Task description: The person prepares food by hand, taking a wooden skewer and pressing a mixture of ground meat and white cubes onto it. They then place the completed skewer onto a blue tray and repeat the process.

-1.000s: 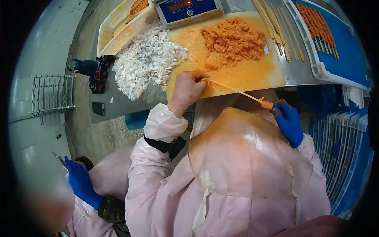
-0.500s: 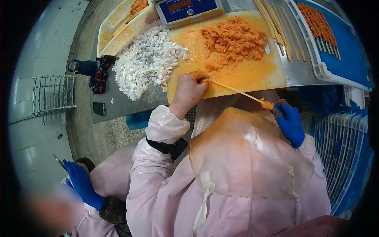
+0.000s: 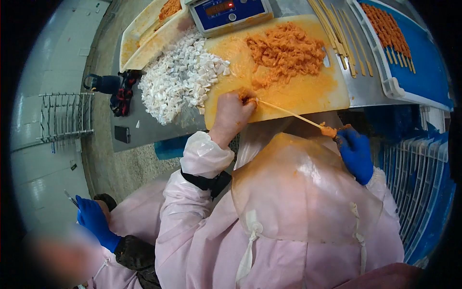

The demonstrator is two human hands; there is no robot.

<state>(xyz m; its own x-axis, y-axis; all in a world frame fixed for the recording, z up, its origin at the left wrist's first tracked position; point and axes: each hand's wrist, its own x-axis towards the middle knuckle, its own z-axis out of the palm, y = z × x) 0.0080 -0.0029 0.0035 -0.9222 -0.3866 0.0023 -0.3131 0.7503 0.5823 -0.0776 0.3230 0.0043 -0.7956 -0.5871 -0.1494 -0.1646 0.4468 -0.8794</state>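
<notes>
A thin wooden skewer (image 3: 288,112) spans the gap between my hands at the near edge of the yellow-stained cutting board (image 3: 284,102). My bare left hand (image 3: 233,114) is closed round one end, with orange meat at its fingertips. My right hand (image 3: 355,153), in a blue glove, grips the other end, where a small lump of orange meat (image 3: 328,130) sits on the stick. Beyond them a heap of shredded orange meat (image 3: 288,53) lies on the board. Left of it is a pile of white chopped pieces (image 3: 178,77).
A scale (image 3: 231,14) stands behind the board, beside a white tub (image 3: 132,43). Loose skewers (image 3: 349,38) lie at the right, next to a blue-lined tray (image 3: 423,62) with several filled skewers. A co-worker's blue-gloved hand (image 3: 97,222) holds a phone at lower left.
My right hand has moved slightly down and to the right with the skewer end. My left hand has barely shifted. The co-worker's gloved hand has moved slightly left.
</notes>
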